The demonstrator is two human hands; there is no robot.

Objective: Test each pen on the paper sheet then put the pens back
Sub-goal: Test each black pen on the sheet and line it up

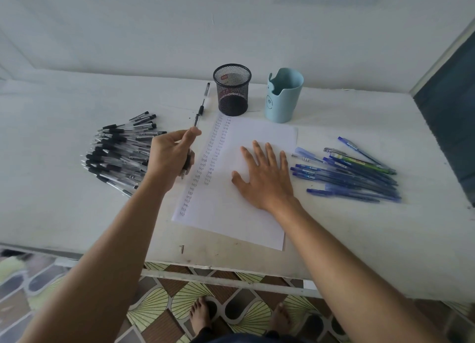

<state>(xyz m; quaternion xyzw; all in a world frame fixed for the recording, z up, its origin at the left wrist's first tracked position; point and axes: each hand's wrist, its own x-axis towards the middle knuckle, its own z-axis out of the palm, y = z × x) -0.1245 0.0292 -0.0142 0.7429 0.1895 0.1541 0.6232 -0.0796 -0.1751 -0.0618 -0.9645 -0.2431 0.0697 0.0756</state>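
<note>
Left hand (171,153): clear black-grip pen (188,160) is gripped.
Right hand (262,173): laid flat on white paper sheet (231,227).
Progress: judged midway; two mark columns (205,167) are written, none returned.

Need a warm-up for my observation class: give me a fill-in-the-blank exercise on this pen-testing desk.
1. The right hand lies flat on the ____.
2. The left hand holds a pen with a ____ cap.
3. Beside the black mesh cup stands a light ____ cup.
4. The blue pens lie on the ____ side of the table.
Missing words: paper sheet; black; blue; right.
</note>
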